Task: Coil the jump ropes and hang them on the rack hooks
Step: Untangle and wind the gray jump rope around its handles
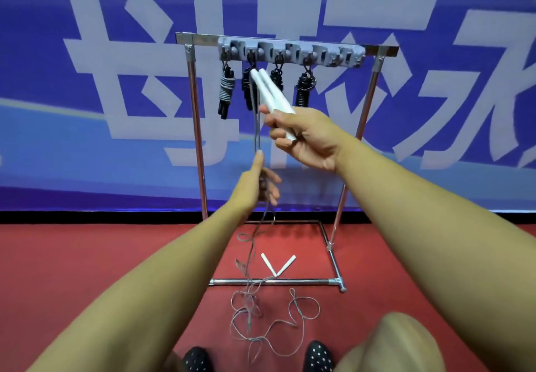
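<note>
- While the person stands over the red carpeted floor point(87, 255), a loose tangle of thin grey rope cord point(290, 325) lies nearest, just ahead of two black dotted shoes point(197, 360); it spills across the near base bar of the chrome tube rack point(272, 281).
- Just past that bar, a second pair of white stick handles point(278, 265) lies on the floor in a V, ends touching; this rope is not yet coiled.
- Higher up, the left hand point(258, 180) pinches the doubled cord, fingers curled round it, with the strands running taut upward from this grip and slack downward to the floor.
- Above and to its right, the right hand point(301, 136) wraps two long white plastic handles point(269, 93) held side by side; their long axis slants up and leftward toward the rack's top.
- The cord leaves the handles' far tips and drops nearly straight down to the left hand, so the left hand is the nearer one to feed wraps round the handles, by my judgement.
- Farthest, a grey hook strip point(290, 51) on the top bar carries four coiled dark ropes point(303, 90); the hooks toward its right end look free, well apart from the handles.
- Behind stands a blue banner with pale characters point(116, 52).
</note>
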A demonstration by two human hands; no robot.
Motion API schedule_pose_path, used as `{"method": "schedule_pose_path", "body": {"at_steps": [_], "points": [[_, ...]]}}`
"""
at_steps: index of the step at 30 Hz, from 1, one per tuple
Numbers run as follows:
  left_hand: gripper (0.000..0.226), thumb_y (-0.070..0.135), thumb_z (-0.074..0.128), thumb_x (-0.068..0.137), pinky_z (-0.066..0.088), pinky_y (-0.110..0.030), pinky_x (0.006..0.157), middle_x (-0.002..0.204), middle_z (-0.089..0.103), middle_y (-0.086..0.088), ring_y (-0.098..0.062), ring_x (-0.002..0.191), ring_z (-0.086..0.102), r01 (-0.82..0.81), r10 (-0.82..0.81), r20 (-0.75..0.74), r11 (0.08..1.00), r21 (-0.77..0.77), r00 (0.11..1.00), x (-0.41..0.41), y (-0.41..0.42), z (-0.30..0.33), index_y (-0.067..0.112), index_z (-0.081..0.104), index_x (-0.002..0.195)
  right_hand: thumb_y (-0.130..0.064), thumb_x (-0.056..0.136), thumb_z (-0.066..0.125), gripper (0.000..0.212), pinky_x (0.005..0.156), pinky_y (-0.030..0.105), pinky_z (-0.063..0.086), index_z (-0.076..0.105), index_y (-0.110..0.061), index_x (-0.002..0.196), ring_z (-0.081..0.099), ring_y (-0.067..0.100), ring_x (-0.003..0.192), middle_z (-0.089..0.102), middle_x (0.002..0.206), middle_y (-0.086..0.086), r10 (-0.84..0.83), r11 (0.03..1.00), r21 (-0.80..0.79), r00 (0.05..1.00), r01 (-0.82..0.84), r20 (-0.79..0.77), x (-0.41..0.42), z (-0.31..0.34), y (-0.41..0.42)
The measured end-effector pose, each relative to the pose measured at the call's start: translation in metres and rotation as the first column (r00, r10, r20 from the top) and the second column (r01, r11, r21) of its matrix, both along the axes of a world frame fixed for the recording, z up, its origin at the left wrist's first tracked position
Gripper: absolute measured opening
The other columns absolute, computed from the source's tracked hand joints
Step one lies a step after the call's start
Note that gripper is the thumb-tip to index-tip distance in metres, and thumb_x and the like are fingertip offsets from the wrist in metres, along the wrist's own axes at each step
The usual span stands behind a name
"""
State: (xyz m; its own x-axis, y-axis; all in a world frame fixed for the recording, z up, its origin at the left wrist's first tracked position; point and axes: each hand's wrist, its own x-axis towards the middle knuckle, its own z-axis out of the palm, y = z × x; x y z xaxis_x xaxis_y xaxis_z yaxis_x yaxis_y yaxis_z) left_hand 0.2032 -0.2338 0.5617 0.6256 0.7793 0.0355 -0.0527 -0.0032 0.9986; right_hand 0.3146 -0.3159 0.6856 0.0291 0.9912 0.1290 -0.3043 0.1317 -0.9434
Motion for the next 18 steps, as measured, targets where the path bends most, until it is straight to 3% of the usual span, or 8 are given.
{"method": "schedule_pose_path", "body": {"at_steps": [3,5,9,11,14,16,18], "points": [[0.045,0.039,0.048,0.107,0.044,-0.034,0.060,0.050,0.048,0.001,-0.018,0.046,0.046,0.077,-0.046,-0.181,0.983,0.167,0.982,-0.004,-0.017,-0.058,0.012,0.054,0.071,-0.005,0.106,0.049,0.019,0.052,0.016,0.037,0.057,0.001,0.121,0.045,0.007,0.061,0.060,0.083,0.001,-0.200,0.976,0.062,0.974,0.207,-0.110,0.018,-0.007,0.006],[0.040,0.031,0.052,0.107,0.046,-0.036,0.064,0.052,0.048,0.002,-0.021,0.052,0.051,0.166,-0.101,-0.289,0.964,0.209,0.952,-0.007,-0.017,-0.079,0.015,0.049,0.070,-0.004,0.105,0.051,0.019,0.052,0.017,0.039,0.058,0.001,0.122,0.045,0.008,0.061,0.063,0.084,0.002,-0.307,0.945,0.075,0.943,0.318,-0.130,0.024,-0.014,0.008],[0.041,0.039,0.056,0.104,0.051,-0.025,0.052,0.062,0.064,-0.004,-0.020,0.058,0.064,0.358,-0.276,-0.505,0.931,0.072,0.818,-0.019,-0.015,-0.093,0.012,0.059,0.073,-0.002,0.104,0.052,0.016,0.051,0.018,0.037,0.057,-0.001,0.120,0.043,0.008,0.059,0.061,0.086,0.005,-0.458,0.858,0.149,0.864,0.491,-0.210,0.029,-0.007,0.014],[0.050,0.044,0.053,0.104,0.048,-0.023,0.046,0.059,0.065,-0.003,-0.014,0.047,0.062,0.357,-0.293,-0.574,0.934,-0.001,0.765,-0.029,-0.018,-0.095,0.010,0.061,0.068,-0.003,0.105,0.052,0.015,0.051,0.018,0.038,0.057,-0.003,0.119,0.044,0.009,0.059,0.062,0.085,0.005,-0.485,0.820,0.164,0.818,0.549,-0.310,0.035,0.009,0.016],[0.051,0.049,0.062,0.097,0.034,-0.022,0.045,0.045,0.050,0.003,-0.010,0.038,0.043,0.080,-0.024,-0.457,0.991,0.105,0.889,-0.031,-0.016,-0.077,0.016,0.057,0.060,-0.006,0.105,0.053,0.014,0.053,0.020,0.039,0.058,-0.004,0.118,0.045,0.009,0.060,0.063,0.086,0.005,-0.496,0.825,0.169,0.835,0.539,-0.240,0.042,0.018,0.016],[0.039,0.035,0.075,0.091,0.031,-0.021,0.047,0.046,0.045,0.011,-0.007,0.043,0.037,-0.113,0.159,-0.263,0.977,0.182,0.951,-0.021,-0.008,-0.043,0.022,0.056,0.060,-0.008,0.106,0.053,0.015,0.053,0.020,0.039,0.057,-0.004,0.120,0.044,0.011,0.062,0.065,0.089,0.007,-0.501,0.846,0.138,0.856,0.515,-0.125,0.042,0.009,0.017],[0.015,0.013,0.076,0.089,0.035,-0.017,0.052,0.056,0.052,0.013,-0.004,0.050,0.045,-0.179,0.195,-0.076,0.968,0.174,0.978,-0.006,0.001,0.004,0.021,0.064,0.086,-0.010,0.106,0.052,0.019,0.053,0.019,0.040,0.055,-0.003,0.124,0.044,0.012,0.063,0.070,0.089,0.007,-0.493,0.860,0.108,0.867,0.498,-0.070,0.040,-0.004,0.019]]}}
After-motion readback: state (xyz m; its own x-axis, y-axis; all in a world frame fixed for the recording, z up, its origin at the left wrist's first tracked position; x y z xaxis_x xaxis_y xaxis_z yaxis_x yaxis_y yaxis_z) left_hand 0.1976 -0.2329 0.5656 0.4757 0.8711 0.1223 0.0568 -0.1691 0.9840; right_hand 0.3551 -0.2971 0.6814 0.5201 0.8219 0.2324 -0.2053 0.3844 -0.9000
